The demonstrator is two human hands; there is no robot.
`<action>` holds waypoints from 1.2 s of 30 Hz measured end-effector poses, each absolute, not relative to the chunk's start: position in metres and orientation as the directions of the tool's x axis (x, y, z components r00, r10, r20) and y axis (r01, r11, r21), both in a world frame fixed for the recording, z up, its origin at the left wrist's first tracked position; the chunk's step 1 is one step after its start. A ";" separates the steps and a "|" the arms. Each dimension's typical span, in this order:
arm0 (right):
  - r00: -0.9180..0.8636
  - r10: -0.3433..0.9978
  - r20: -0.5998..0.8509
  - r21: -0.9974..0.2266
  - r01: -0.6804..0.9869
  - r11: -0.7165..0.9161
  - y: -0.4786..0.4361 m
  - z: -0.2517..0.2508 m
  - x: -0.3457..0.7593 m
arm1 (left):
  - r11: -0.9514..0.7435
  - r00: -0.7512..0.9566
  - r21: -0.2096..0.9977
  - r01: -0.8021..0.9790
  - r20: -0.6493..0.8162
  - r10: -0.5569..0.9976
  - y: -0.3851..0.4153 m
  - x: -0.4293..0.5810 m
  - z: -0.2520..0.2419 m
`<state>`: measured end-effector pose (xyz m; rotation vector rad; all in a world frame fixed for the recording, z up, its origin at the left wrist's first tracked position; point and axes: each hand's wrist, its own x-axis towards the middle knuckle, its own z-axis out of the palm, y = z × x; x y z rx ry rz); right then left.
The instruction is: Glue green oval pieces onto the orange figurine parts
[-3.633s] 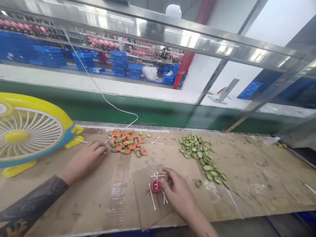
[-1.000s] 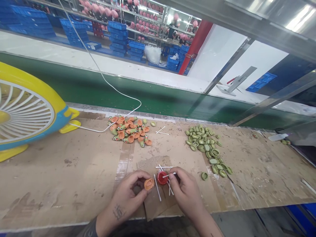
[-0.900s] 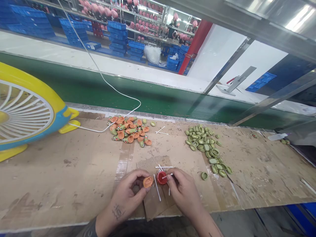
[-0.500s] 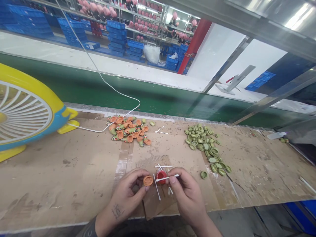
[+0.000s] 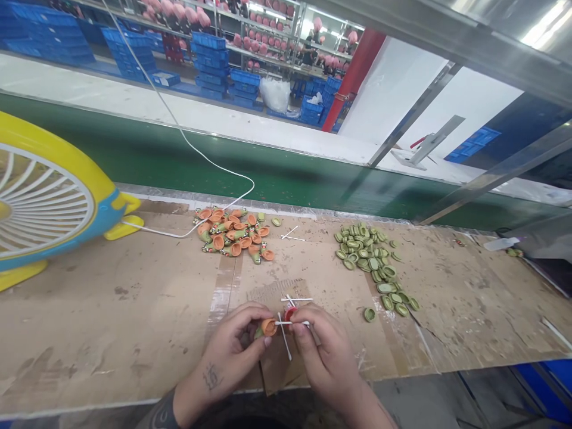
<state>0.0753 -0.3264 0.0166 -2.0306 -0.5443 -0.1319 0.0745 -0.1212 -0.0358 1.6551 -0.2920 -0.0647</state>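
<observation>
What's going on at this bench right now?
A person at a cardboard-covered bench holds a small orange piece in the left hand. The right hand holds a cotton swab with its tip at that piece. A red cap sits just behind. Farther back lie a pile of orange pieces and a pile of green pieces.

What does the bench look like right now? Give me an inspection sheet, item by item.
Surface: cardboard-covered bench, taped and stained.
Job's things: orange piece pinched in the left hand; cotton swab in the right hand, tip at the piece; red cap just behind.
Clutter: orange pile, green pile, loose swabs.
Fingers: both hands closed on their items.
Cables: white cord from the fan.
Surroundings: green conveyor, blue crates.
</observation>
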 end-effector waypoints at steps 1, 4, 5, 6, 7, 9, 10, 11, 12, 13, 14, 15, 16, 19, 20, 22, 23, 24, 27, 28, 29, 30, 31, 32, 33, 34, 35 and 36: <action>0.890 0.313 0.332 -0.807 0.440 -0.395 -0.327 0.018 0.075 | -0.068 0.967 0.989 -0.129 0.111 -0.228 -0.121 0.074 -0.036; 0.910 0.244 0.334 -0.823 0.408 -0.396 -0.333 0.021 0.077 | 0.011 0.984 0.999 -0.030 0.031 -0.175 -0.123 0.072 -0.040; 0.921 0.225 0.320 -0.821 0.387 -0.419 -0.335 0.020 0.078 | 0.046 0.989 0.999 -0.003 0.010 -0.147 -0.123 0.071 -0.042; 0.929 0.214 0.302 -0.813 0.368 -0.451 -0.338 0.019 0.079 | 0.072 0.993 0.997 0.014 -0.005 -0.121 -0.123 0.071 -0.043; 0.936 0.210 0.283 -0.800 0.351 -0.486 -0.341 0.017 0.080 | 0.078 0.995 0.997 0.018 -0.010 -0.101 -0.124 0.071 -0.044; 0.942 0.217 0.255 -0.768 0.334 -0.546 -0.346 0.012 0.082 | 0.031 0.997 0.999 -0.017 0.019 -0.081 -0.123 0.072 -0.043; 0.943 0.226 0.244 -0.754 0.331 -0.567 -0.348 0.009 0.083 | -0.009 0.996 0.999 -0.043 0.042 -0.081 -0.123 0.073 -0.042; 0.943 0.237 0.234 -0.744 0.331 -0.581 -0.349 0.006 0.083 | -0.047 0.994 0.997 -0.067 0.063 -0.088 -0.122 0.074 -0.041; 0.943 0.247 0.222 -0.736 0.328 -0.593 -0.350 0.003 0.083 | -0.080 0.992 0.993 -0.087 0.078 -0.104 -0.122 0.075 -0.039; 0.944 0.256 0.210 -0.729 0.326 -0.602 -0.350 0.001 0.083 | -0.106 0.988 0.989 -0.098 0.085 -0.125 -0.121 0.076 -0.037; 0.943 0.264 0.200 -0.723 0.324 -0.610 -0.349 -0.001 0.084 | -0.128 0.986 0.986 -0.103 0.084 -0.147 -0.121 0.076 -0.036; 0.943 0.271 0.193 -0.714 0.325 -0.620 -0.349 -0.002 0.084 | -0.146 0.983 0.984 -0.101 0.077 -0.165 -0.122 0.075 -0.035; 0.942 0.278 0.188 -0.702 0.327 -0.633 -0.348 -0.003 0.084 | -0.156 0.983 0.983 -0.098 0.071 -0.167 -0.123 0.074 -0.035; 0.936 0.300 0.184 -0.663 0.343 -0.665 -0.347 -0.004 0.084 | -0.126 0.993 0.991 -0.053 0.039 -0.114 -0.126 0.072 -0.036; 0.935 0.298 0.191 -0.663 0.347 -0.663 -0.347 -0.003 0.083 | -0.109 0.994 0.993 -0.041 0.030 -0.100 -0.126 0.072 -0.037; 0.938 0.265 0.225 -0.698 0.344 -0.628 -0.348 0.000 0.082 | -0.099 0.993 0.993 -0.058 0.047 -0.108 -0.127 0.073 -0.037; 0.942 0.231 0.242 -0.731 0.334 -0.596 -0.348 0.002 0.080 | -0.110 0.988 0.990 -0.092 0.077 -0.132 -0.127 0.074 -0.037; 0.949 0.193 0.250 -0.770 0.316 -0.555 -0.347 0.004 0.079 | -0.127 0.981 0.982 -0.137 0.117 -0.153 -0.126 0.075 -0.036; 0.973 0.112 0.203 -0.887 0.231 -0.401 -0.344 0.009 0.073 | -0.182 0.955 0.950 -0.254 0.217 -0.203 -0.124 0.078 -0.032; 0.978 0.109 0.179 -0.912 0.206 -0.354 -0.342 0.009 0.071 | -0.196 0.950 0.942 -0.272 0.230 -0.212 -0.123 0.079 -0.032; 0.981 0.115 0.159 -0.928 0.188 -0.321 -0.339 0.009 0.070 | -0.205 0.947 0.938 -0.279 0.234 -0.218 -0.122 0.079 -0.031; 0.981 0.130 0.142 -0.937 0.176 -0.303 -0.337 0.008 0.069 | -0.208 0.946 0.936 -0.283 0.236 -0.223 -0.122 0.079 -0.031; 0.980 0.148 0.130 -0.939 0.170 -0.298 -0.334 0.007 0.068 | -0.208 0.944 0.935 -0.287 0.238 -0.229 -0.122 0.078 -0.031; 0.978 0.168 0.122 -0.938 0.169 -0.303 -0.332 0.006 0.067 | -0.205 0.941 0.934 -0.292 0.243 -0.234 -0.122 0.078 -0.031; 0.976 0.184 0.116 -0.934 0.170 -0.313 -0.330 0.005 0.067 | -0.203 0.939 0.933 -0.297 0.247 -0.238 -0.122 0.078 -0.031; 0.974 0.198 0.114 -0.929 0.175 -0.326 -0.328 0.004 0.068 | -0.202 0.937 0.932 -0.302 0.251 -0.241 -0.122 0.077 -0.032; 0.971 0.210 0.116 -0.923 0.184 -0.338 -0.327 0.003 0.068 | -0.202 0.936 0.931 -0.305 0.254 -0.243 -0.122 0.077 -0.032; 0.968 0.221 0.121 -0.916 0.195 -0.350 -0.326 0.003 0.069 | -0.203 0.935 0.929 -0.308 0.257 -0.243 -0.122 0.077 -0.032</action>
